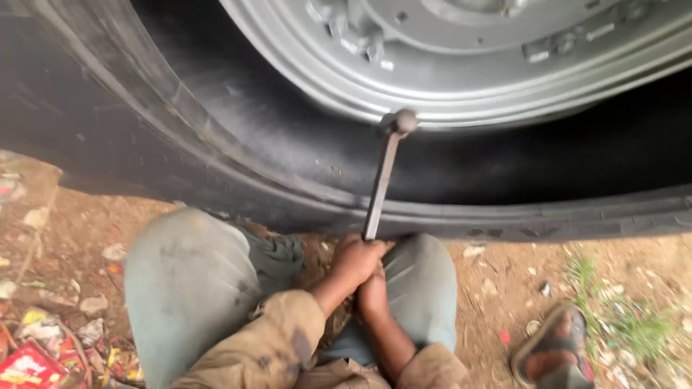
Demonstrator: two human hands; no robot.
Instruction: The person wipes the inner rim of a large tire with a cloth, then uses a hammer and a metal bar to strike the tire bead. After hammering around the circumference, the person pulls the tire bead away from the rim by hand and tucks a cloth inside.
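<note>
Head cam's showing both hands, left hand (355, 261) and right hand (373, 292), clenching tight around a hammer (382, 180), head touching the silver rim (432, 101) by the tyre (238, 130), probably for control.

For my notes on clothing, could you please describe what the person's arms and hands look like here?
Both hands are bare: no gloves, rings or watch show. The left hand comes out of a loose, dirt-stained khaki-brown sleeve that ends at mid-forearm. The right hand has a matching brown sleeve, bunched near the elbow, leaving its forearm uncovered.
</note>
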